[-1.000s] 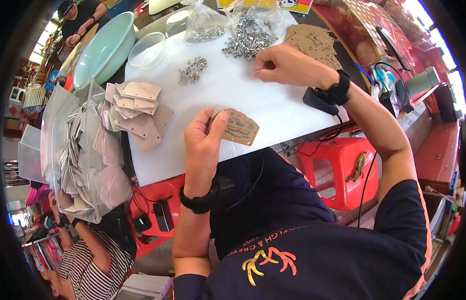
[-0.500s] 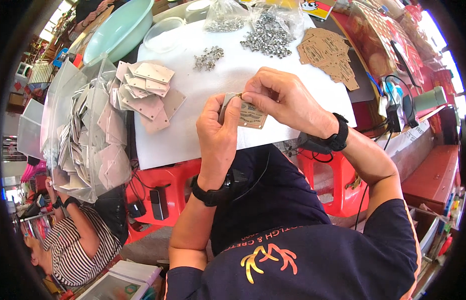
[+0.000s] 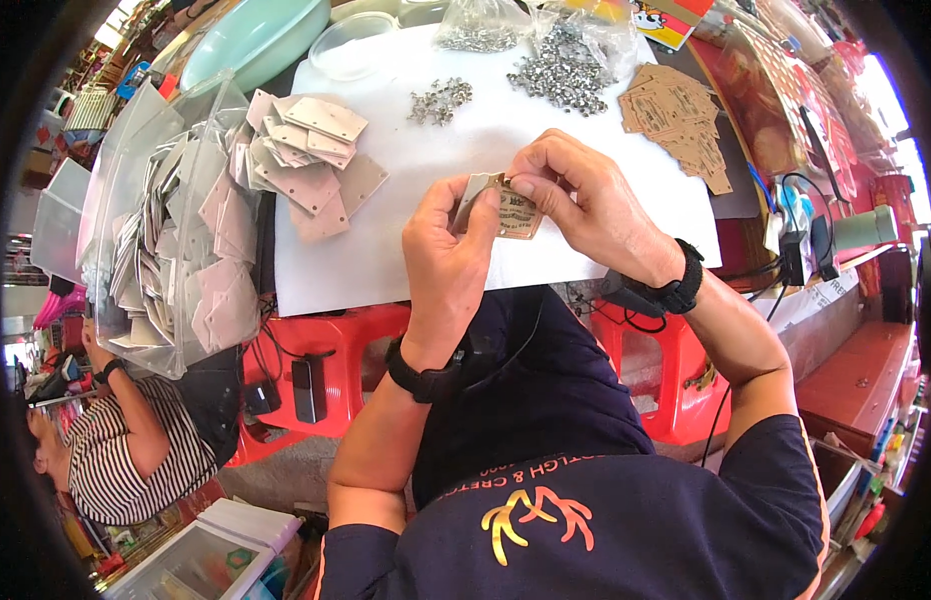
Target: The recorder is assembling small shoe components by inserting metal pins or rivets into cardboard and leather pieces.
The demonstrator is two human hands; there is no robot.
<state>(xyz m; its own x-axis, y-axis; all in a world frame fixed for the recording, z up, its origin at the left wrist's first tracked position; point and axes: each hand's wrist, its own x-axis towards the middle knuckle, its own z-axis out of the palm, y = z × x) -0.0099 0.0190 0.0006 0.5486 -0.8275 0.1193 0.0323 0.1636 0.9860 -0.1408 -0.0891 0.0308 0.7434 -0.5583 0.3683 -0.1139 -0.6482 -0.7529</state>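
Over the near part of the white work surface, my left hand (image 3: 446,250) is closed on a small printed brown card (image 3: 519,216), its thumb lying across the face. A pale piece shows at the card's upper left edge, partly under my left fingers. My right hand (image 3: 598,205) pinches the card's top edge with thumb and forefinger; a tiny metal bit seems to show there, too small to name. Beyond my hands lie a small heap of metal fasteners (image 3: 441,101) and a larger heap of them (image 3: 562,76). Brown printed cards (image 3: 673,115) are piled at the far right.
Pale beige cards with corner holes (image 3: 321,180) overlap on the left, beside a clear plastic bin (image 3: 238,115) full of similar ones. Plastic bags, a clear tub (image 3: 352,48) and a pale green basin (image 3: 256,45) stand at the back. Another person (image 3: 136,450) is at the lower left.
The view has shifted a little, so the table's things appear farther right. Both hands keep the same hold on the card, which is tilted slightly differently.
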